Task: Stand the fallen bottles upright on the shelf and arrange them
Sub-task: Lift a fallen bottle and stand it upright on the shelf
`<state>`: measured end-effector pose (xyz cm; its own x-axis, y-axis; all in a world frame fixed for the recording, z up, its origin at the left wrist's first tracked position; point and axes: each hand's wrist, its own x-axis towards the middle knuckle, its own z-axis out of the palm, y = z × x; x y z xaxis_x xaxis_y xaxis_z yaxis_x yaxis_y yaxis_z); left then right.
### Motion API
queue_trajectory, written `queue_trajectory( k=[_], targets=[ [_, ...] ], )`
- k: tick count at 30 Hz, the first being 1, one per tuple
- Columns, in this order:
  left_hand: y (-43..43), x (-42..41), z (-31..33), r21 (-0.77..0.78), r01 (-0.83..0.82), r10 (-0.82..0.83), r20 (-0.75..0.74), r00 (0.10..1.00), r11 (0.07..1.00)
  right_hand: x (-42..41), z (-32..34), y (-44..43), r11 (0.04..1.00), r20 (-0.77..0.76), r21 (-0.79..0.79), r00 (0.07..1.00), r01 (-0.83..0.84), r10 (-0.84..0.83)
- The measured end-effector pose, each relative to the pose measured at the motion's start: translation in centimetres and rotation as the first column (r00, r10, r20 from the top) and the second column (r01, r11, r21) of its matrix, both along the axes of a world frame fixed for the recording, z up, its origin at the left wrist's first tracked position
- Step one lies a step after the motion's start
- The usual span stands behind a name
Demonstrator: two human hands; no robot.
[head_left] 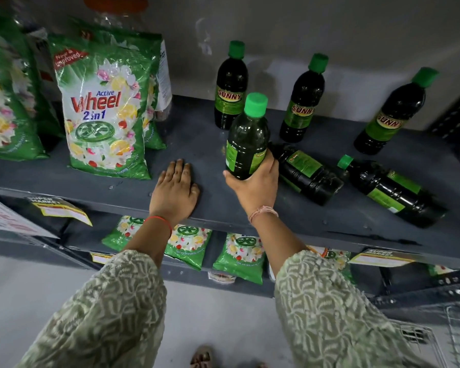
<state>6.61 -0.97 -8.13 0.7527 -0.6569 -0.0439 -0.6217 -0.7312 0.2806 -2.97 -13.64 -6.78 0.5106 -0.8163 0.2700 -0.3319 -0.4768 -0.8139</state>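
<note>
- Far left on the grey metal shelf [202,144], glossy green detergent bags [106,107] stood upright, crinkled plastic printed with flowers and lemon slices; what was inside them didn't show.
- Your left hand [174,187] lay flat and empty on the shelf's front edge, fingers spread, palm down, an orange thread at the wrist.
- Your right hand [252,184] was wrapped around the base of the held bottle [246,144], which was upright or nearly so, its bottom cupped in your palm, just in front of the back-row bottle.
- That bottle was smooth clear plastic, filled with dark green liquid nearly to the neck, with a ribbed bright green cap and a green label.
- Behind it three standing bottles [302,102] lined the back wall, same dark fill, same caps, "SUNNY" on their labels.
- Just right of your right hand, two fallen bottles [388,189] lay on their sides, the nearer one touching your fingers, the other's cap pointing left.
- Below, small green sachets [239,256] sat on the lower shelf.
</note>
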Motion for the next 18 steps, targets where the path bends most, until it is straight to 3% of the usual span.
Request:
queue_trajectory(
  k=[4, 10, 12, 15, 18],
  targets=[
    [0.1, -0.1, 0.0, -0.001, 0.002, -0.002, 0.001, 1.000, 1.000, -1.1, -0.2, -0.3, 0.962, 0.102, 0.230, 0.987, -0.148, 0.127],
    [-0.1, 0.2, -0.3, 0.018, 0.024, -0.025, 0.004, 1.000, 1.000, -0.1, 0.0, 0.0, 0.998, 0.022, 0.026, 0.999, -0.050, 0.050],
    [-0.1, 0.2, -0.2, 0.024, 0.032, -0.032, -0.002, 0.999, 0.999, -0.2, -0.2, -0.3, 0.995, 0.045, 0.053, 0.996, -0.081, 0.079],
    [-0.1, 0.2, -0.1, 0.024, 0.031, -0.031, -0.011, 0.999, 0.999, -1.0, -0.4, -0.9, 0.961, 0.120, 0.220, 0.982, -0.166, 0.142],
    [-0.1, 0.1, -0.1, 0.022, 0.025, -0.025, -0.009, 1.000, 0.999, -0.9, -0.5, -0.8, 0.969, 0.127, 0.183, 0.981, -0.167, 0.145]
  ],
)
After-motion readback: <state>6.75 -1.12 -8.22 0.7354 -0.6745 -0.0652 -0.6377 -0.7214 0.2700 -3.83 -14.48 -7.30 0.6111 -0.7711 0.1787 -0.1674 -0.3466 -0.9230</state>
